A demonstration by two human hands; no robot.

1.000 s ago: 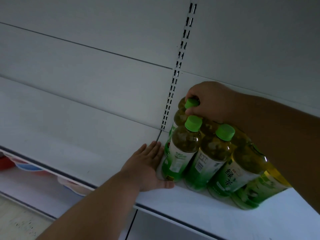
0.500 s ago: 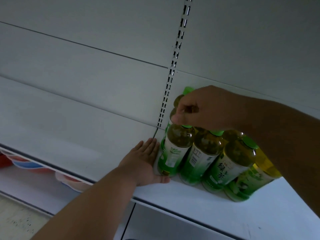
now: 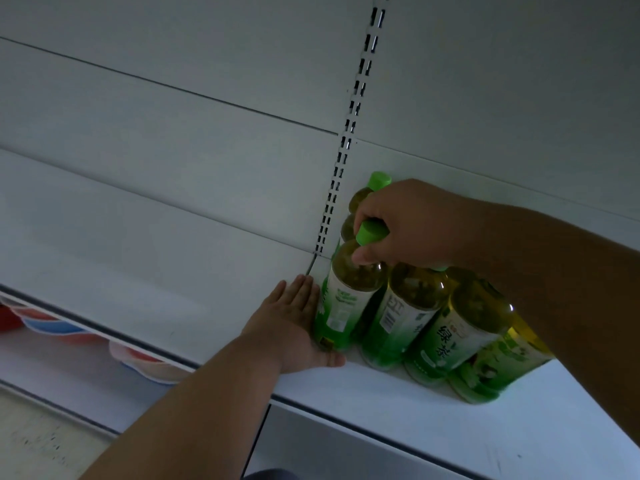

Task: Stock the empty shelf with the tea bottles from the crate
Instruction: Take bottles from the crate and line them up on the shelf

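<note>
Several green-capped tea bottles [image 3: 408, 317] with green and white labels stand packed together on the white shelf [image 3: 381, 403], just right of the slotted upright. My right hand [image 3: 408, 230] comes from the right and grips the neck and cap of the front-left bottle [image 3: 349, 296]. My left hand [image 3: 294, 323] lies flat, fingers together, pressed against that bottle's left side at its base. One bottle's cap [image 3: 379, 180] shows behind my right hand. The crate is out of sight.
A slotted upright [image 3: 346, 147] splits the white back panel. The shelf board to the left [image 3: 138, 289] carries nothing. Below its front edge, red, white and blue packages [image 3: 69, 330] sit on a lower shelf. Pale floor shows at bottom left.
My right hand has shifted from the rear bottle's cap to the front-left bottle's neck. The left hand has stayed against the bottle's base.
</note>
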